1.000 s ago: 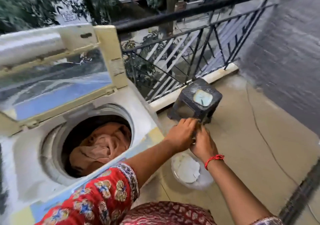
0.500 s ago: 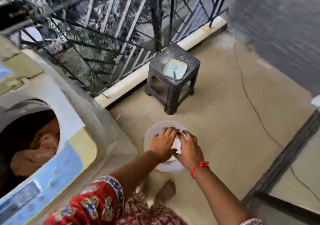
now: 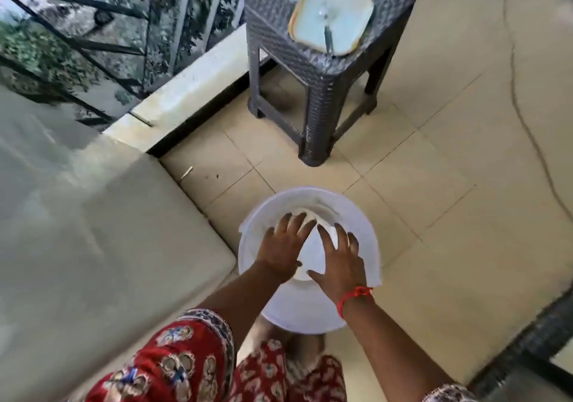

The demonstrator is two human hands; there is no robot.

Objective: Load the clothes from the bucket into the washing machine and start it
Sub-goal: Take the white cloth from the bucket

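**Both hands inside bucket, on white cloth**

Washing machine (image 3: 102, 221): its pale side panel fills the left of the view. Drum and lid are out of frame, so contents cannot be assessed.

Floor (image 3: 434, 184): cream tiles, with a thin dark cable (image 3: 524, 116) running along the right side.

Railing (image 3: 93, 29): black metal bars at upper left, foliage behind them.

Stool (image 3: 322, 48): dark woven-pattern plastic, standing upright on the floor beyond the bucket and well apart from it. A pale square lid or dish (image 3: 331, 18) rests on its seat; what the dish holds is unclear.

Bucket (image 3: 359, 231): white, round, standing on the floor just beside the machine's corner, directly below the person. Inside lies white cloth (image 3: 310, 256), partly hidden by the hands; the amount cannot be judged.

Left hand (image 3: 280, 248): palm down within the bucket rim, fingers spread apart and lying on the cloth. A red patterned sleeve (image 3: 173, 355) covers the upper arm.

Right hand (image 3: 339, 260): palm down alongside the left, fingers likewise splayed on the cloth, not closed around it. A red thread band (image 3: 353, 297) circles the wrist.
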